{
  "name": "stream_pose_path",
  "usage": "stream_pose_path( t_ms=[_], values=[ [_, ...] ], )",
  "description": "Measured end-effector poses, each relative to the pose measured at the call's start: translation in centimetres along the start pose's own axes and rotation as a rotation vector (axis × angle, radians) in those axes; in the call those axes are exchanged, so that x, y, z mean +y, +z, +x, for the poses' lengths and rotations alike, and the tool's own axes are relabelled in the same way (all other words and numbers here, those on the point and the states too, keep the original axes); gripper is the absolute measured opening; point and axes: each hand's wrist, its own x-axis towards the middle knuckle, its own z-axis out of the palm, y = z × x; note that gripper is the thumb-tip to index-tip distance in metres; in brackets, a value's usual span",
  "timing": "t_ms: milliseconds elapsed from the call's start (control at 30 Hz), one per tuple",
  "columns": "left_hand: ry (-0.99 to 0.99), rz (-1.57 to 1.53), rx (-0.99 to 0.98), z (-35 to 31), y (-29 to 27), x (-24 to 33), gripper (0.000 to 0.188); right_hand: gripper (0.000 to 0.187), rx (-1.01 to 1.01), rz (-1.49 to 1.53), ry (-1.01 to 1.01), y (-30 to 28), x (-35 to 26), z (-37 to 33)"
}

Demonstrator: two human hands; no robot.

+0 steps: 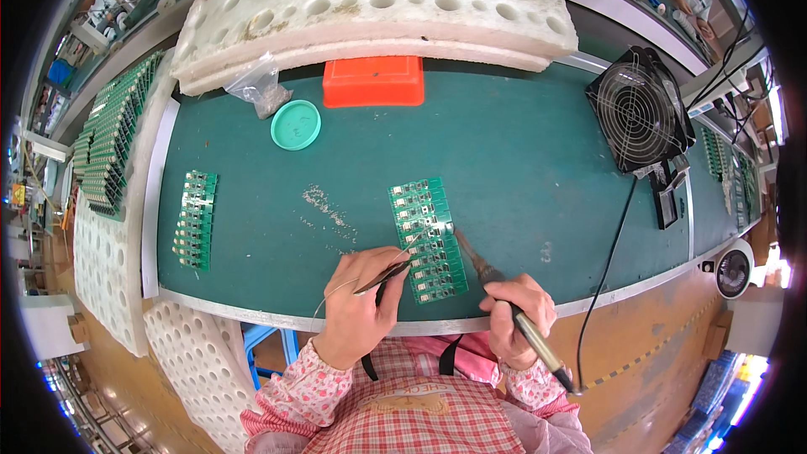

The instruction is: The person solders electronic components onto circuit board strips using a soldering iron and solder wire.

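A green circuit board panel (437, 265) with rows of small white and black parts lies on the green mat in front of me. My left hand (357, 311) is closed round dark tweezers (382, 277) just left of the panel; a thin wire, apparently solder, also runs through its fingers toward the board. My right hand (523, 311), at the panel's right, is closed on a soldering iron (538, 343). The iron's tip reaches the panel's right edge near the middle; whether it touches a joint I cannot tell. A second panel (196, 219) lies at the left.
Loose tiny parts (326, 206) are scattered left of the panel. Farther back are a turquoise lid (296, 125), a plastic bag (261, 88), a red box (374, 84) and a holed foam block (370, 25). A black fan (639, 109) stands right; stacked boards (118, 134) stand left.
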Motion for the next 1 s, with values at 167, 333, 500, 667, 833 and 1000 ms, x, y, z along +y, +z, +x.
stream_pose_path(
  t_ms=[167,333,500,667,833,1000],
  values=[
    [-0.021,0.04,0.042,-0.6,-2.0,-0.2,0.024,0.052,-0.279,-0.265,-0.024,1.3,-0.3,1.2],
    [-0.077,0.128,0.078,-1.6,-3.4,-0.9,0.015,0.064,-0.406,-0.353,0.061,2.3,-0.6,1.9],
    [-0.086,0.126,0.073,-2.1,-3.2,-1.2,0.018,0.062,-0.353,-0.345,0.051,3.2,-0.4,2.5],
    [-0.144,0.132,0.116,-2.2,-3.3,-1.5,0.018,0.058,-0.263,-0.287,0.089,2.4,-0.2,1.8],
    [-0.113,0.147,0.123,-1.9,-2.9,-1.5,0.017,0.055,-0.232,-0.278,0.09,2.3,0.0,1.7],
    [-0.094,0.145,0.138,-1.9,-2.7,-1.8,0.018,0.054,-0.238,-0.278,0.12,2.2,-0.1,1.8]
  ],
)
